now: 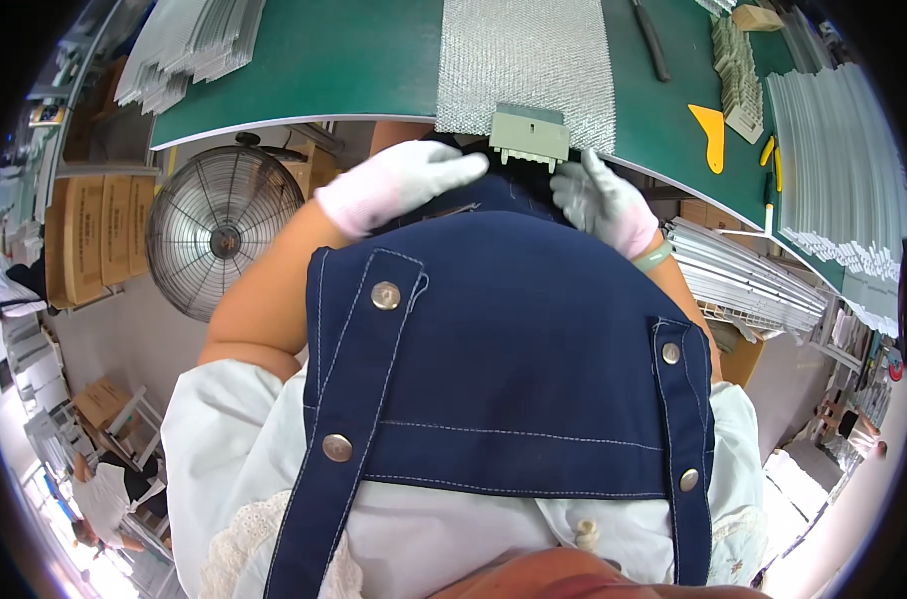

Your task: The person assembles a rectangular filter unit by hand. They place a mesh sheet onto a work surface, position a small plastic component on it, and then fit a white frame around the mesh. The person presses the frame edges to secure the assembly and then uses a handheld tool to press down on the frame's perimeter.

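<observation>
A grey-green plastic piece with short prongs along its lower edge sits at the table's near edge, partly overhanging it. Under it lies a silvery textured sheet that runs away from me. My left hand, in a white and pink glove, is to the left of the piece with fingers stretched toward it, a small gap between them. To the right, my right hand, gloved the same way, has its fingers apart, slightly blurred, just below the sheet's corner. Neither hand visibly holds anything.
On the green table are a stack of pale strips, a yellow scraper, a dark-handled tool, yellow-handled pliers, a row of similar plastic pieces and long ribbed panels. A floor fan stands left.
</observation>
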### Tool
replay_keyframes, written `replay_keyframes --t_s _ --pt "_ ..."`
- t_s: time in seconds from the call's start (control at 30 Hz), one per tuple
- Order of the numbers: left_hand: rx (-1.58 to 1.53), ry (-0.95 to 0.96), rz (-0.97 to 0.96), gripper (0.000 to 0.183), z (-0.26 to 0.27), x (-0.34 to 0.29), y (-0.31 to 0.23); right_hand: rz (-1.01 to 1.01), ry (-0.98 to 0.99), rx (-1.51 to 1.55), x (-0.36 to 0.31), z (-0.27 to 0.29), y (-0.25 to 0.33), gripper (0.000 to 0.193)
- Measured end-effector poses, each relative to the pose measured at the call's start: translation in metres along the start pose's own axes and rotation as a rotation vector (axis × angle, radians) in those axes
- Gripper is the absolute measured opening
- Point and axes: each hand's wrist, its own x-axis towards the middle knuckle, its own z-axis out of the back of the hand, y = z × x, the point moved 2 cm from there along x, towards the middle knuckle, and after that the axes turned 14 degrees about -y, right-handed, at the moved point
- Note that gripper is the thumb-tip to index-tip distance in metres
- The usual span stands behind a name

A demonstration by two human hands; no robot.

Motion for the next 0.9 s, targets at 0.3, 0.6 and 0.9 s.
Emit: replay_keyframes --t_s 0.3,0.6,0.9 --pt "1.031 -0.495 -1.086 0.052 0.018 0.134 -0.037 0.083 0.093 -0.125 0.011 -0.058 -0.011 0.052" --pt "1.04 -0.384 -0.972 0.058 0.011 0.144 -0.031 0.222 0.101 0.181 0.027 -0.074 -0.012 0.04" --pt "0.963 -0.397 -0.698 0.064 -0.006 0.141 -0.056 0.124 0.007 0.158 0.023 -0.079 -0.01 0.041"
